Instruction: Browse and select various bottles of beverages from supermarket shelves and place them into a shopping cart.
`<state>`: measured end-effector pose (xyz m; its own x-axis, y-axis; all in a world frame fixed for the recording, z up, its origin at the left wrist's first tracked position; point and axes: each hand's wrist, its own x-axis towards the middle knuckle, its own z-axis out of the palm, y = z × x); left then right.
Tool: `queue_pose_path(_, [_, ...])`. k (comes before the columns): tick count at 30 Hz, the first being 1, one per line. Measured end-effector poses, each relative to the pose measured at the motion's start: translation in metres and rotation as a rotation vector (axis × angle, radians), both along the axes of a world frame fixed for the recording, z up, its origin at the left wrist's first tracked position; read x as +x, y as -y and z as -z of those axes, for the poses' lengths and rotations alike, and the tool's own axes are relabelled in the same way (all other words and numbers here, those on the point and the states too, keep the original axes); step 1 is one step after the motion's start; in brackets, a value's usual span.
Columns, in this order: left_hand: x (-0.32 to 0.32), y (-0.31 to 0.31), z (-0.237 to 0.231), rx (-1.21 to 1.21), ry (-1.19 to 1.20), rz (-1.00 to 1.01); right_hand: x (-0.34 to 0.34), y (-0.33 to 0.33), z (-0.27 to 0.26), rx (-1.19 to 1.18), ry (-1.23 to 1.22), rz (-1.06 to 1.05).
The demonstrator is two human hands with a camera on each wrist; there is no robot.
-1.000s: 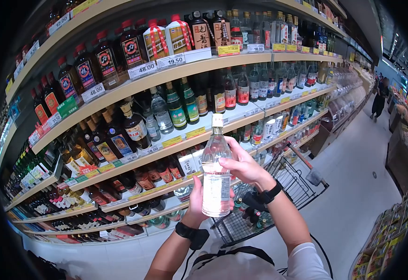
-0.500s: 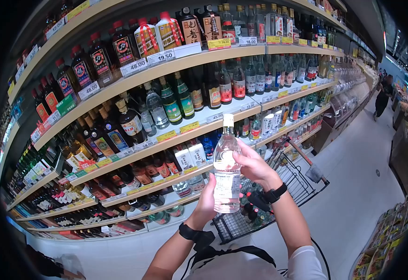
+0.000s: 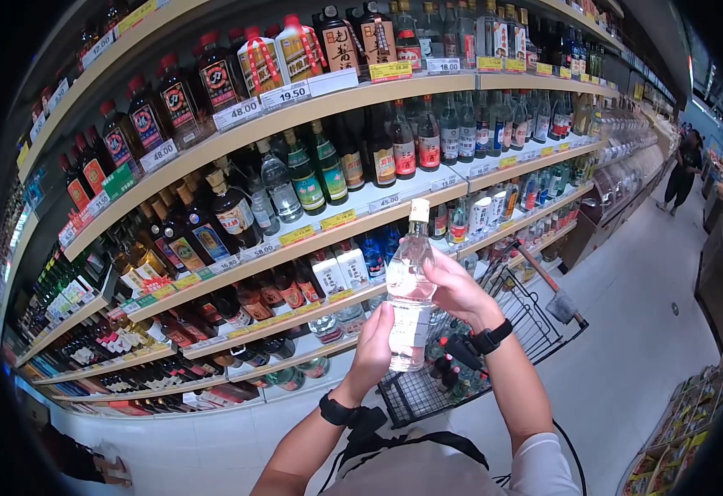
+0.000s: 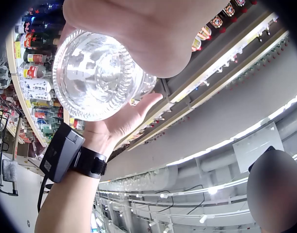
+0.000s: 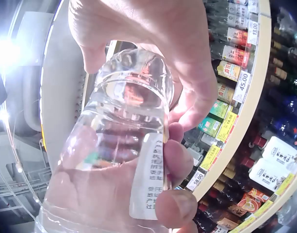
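Observation:
Both hands hold a clear glass bottle (image 3: 409, 289) upright in front of the shelves, its cap pale and its liquid colourless. My left hand (image 3: 371, 351) grips the lower body, thumb along the side. Higher up, my right hand (image 3: 458, 289) holds the bottle around its shoulder. The left wrist view looks at the ridged round base (image 4: 92, 75), with the left hand (image 4: 158, 34) close to the camera. In the right wrist view, a white label (image 5: 147, 179) with printed characters faces the camera, and left fingertips (image 5: 175, 206) press beside it.
Long curved shelves (image 3: 328, 223) of bottles and price tags run along the left and ahead. Below the hands stands a wire shopping cart (image 3: 415, 397) with several bottles in it. A person (image 3: 682, 169) is in the aisle; low display bins (image 3: 684, 430) line the right side.
The bottle and both hands have shifted right in the head view, and the bottle leans slightly more. The distant person looks a little nearer, and another person's legs show at lower left.

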<state>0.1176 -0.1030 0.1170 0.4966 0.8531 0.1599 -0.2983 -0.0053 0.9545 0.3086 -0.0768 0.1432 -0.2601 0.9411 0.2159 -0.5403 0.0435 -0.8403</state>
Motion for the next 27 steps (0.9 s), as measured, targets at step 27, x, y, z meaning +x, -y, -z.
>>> queue_pose_path(27, [0.004, -0.011, 0.026, -0.351, 0.204, 0.251, 0.006, -0.002, 0.014, 0.01, -0.286, -0.06])
